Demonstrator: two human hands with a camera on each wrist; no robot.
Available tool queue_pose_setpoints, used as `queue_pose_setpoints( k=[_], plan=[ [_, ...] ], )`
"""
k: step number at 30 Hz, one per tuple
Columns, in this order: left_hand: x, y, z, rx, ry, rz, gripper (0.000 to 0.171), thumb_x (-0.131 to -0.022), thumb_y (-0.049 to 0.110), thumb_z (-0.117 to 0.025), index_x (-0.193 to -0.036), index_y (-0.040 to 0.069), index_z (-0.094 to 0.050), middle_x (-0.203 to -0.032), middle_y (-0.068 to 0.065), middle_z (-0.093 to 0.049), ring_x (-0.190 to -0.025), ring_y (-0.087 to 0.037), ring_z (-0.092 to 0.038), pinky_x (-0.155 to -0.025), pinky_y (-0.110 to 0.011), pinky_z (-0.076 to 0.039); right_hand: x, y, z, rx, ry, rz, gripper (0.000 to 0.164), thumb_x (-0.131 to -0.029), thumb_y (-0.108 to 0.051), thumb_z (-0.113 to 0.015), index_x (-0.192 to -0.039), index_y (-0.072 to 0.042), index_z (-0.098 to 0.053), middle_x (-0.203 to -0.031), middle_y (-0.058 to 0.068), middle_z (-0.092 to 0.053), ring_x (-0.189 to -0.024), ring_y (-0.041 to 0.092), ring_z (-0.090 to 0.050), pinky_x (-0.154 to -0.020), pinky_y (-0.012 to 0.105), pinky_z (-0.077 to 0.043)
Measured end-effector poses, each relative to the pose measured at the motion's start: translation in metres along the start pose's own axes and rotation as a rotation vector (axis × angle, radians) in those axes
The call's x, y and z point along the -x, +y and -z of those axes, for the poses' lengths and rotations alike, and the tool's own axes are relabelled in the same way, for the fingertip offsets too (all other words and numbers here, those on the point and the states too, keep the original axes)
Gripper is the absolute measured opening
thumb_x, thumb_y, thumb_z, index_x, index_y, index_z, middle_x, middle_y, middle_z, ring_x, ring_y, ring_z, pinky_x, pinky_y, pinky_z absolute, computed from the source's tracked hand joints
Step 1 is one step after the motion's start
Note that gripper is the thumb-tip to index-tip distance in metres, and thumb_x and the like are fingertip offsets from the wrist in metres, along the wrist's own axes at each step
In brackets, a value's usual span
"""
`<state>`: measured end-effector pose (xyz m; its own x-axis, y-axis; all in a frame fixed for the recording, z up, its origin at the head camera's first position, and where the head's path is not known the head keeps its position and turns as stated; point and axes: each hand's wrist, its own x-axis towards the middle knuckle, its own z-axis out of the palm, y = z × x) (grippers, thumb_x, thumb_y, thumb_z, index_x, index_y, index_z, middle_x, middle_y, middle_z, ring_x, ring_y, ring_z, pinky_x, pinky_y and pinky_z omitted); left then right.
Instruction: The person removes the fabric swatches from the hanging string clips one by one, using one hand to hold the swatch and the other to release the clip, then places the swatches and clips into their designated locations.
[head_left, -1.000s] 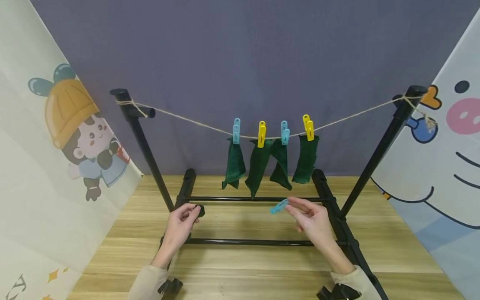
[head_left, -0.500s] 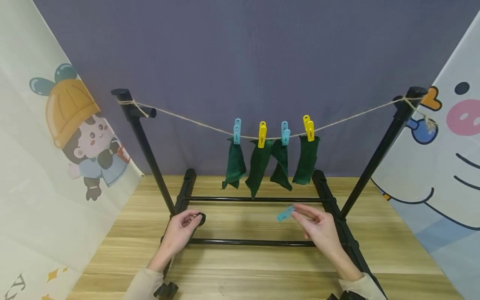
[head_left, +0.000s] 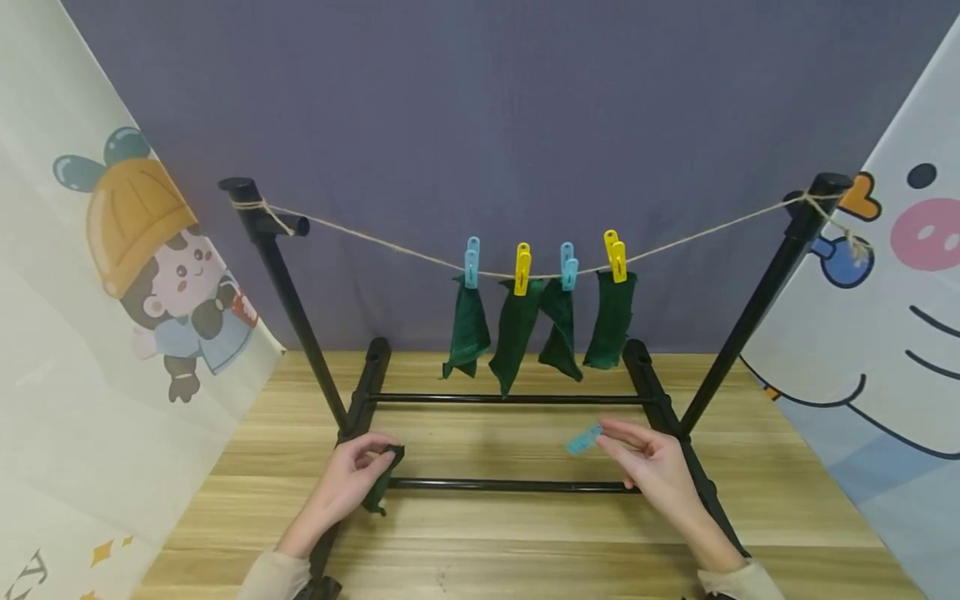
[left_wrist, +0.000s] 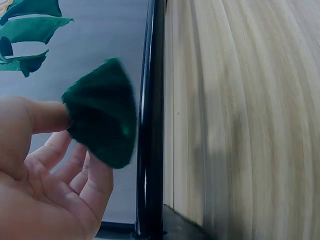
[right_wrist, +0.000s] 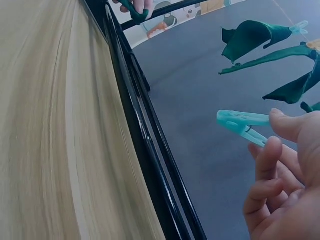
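Note:
My left hand (head_left: 354, 477) pinches a small dark green cloth (left_wrist: 102, 112) between thumb and fingers, at the left side of the black frame; the cloth dangles below the fingertips. On the right, my right hand (head_left: 654, 467) pinches a light blue clothespin (right_wrist: 242, 125) by its handle ends, its nose pointing left. Behind and above both hands a twine line (head_left: 390, 245) sags between two posts. Several green cloths (head_left: 516, 333) hang from it, held by blue clothespins (head_left: 472, 263) and yellow clothespins (head_left: 522, 269).
The black tube frame (head_left: 517, 484) stands on a wood-grain table (head_left: 465, 542), with two low crossbars in front of and below the hanging cloths. Its left post (head_left: 292, 308) and right post (head_left: 757, 308) slant up at the sides. A grey-blue backdrop (head_left: 480, 125) closes the rear.
Both hands have come down and nearer to the body, and the right one has moved a little rightward with the clothespin. More of the cloth in the left hand now shows. The hanging cloths are unchanged.

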<state>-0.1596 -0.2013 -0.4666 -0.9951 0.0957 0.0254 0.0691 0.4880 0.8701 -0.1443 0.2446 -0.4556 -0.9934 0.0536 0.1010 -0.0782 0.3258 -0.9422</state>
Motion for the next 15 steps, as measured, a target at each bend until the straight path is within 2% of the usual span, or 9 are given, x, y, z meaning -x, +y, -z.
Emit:
queue_pose_setpoints(
  k=[4,7,11,15],
  plan=[
    [0.004,-0.001,0.004,-0.028,-0.023,-0.006,0.018,-0.101,0.008,-0.068,-0.118,0.008,-0.075,-0.117,-0.013,-0.074,-0.079,-0.009,-0.065,-0.065,-0.024,-0.051,0.003,0.003,0.006,0.033,-0.016,-0.005,0.043,-0.100,-0.028,-0.078,-0.136,-0.005,-0.072,-0.122,0.004,-0.080,-0.048,0.013,-0.054,-0.050,0.032,-0.050],
    [0.008,-0.001,0.008,-0.040,-0.049,-0.025,0.018,-0.101,0.009,-0.070,-0.118,0.007,-0.075,-0.111,-0.011,-0.075,-0.084,-0.008,-0.067,-0.068,-0.025,-0.054,0.004,0.005,0.010,0.036,-0.031,-0.017,0.044,-0.100,-0.027,-0.078,-0.136,-0.003,-0.071,-0.119,0.001,-0.081,-0.048,0.014,-0.054,-0.051,0.030,-0.050],
    [0.013,-0.004,0.011,-0.058,-0.095,-0.046,0.020,-0.101,0.014,-0.072,-0.119,0.005,-0.073,-0.104,-0.009,-0.076,-0.082,-0.009,-0.068,-0.065,-0.025,-0.056,0.007,0.010,0.015,0.048,-0.055,-0.042,0.046,-0.099,-0.029,-0.079,-0.136,-0.003,-0.071,-0.116,-0.003,-0.082,-0.048,0.017,-0.054,-0.052,0.030,-0.049],
    [0.017,-0.007,0.013,-0.084,-0.120,-0.050,0.021,-0.101,0.016,-0.073,-0.119,0.006,-0.073,-0.105,-0.007,-0.076,-0.084,-0.010,-0.070,-0.067,-0.025,-0.056,0.009,0.015,0.021,0.058,-0.097,-0.075,0.050,-0.099,-0.031,-0.078,-0.140,-0.002,-0.068,-0.121,0.007,-0.080,-0.052,0.019,-0.056,-0.057,0.031,-0.050]
  ],
)
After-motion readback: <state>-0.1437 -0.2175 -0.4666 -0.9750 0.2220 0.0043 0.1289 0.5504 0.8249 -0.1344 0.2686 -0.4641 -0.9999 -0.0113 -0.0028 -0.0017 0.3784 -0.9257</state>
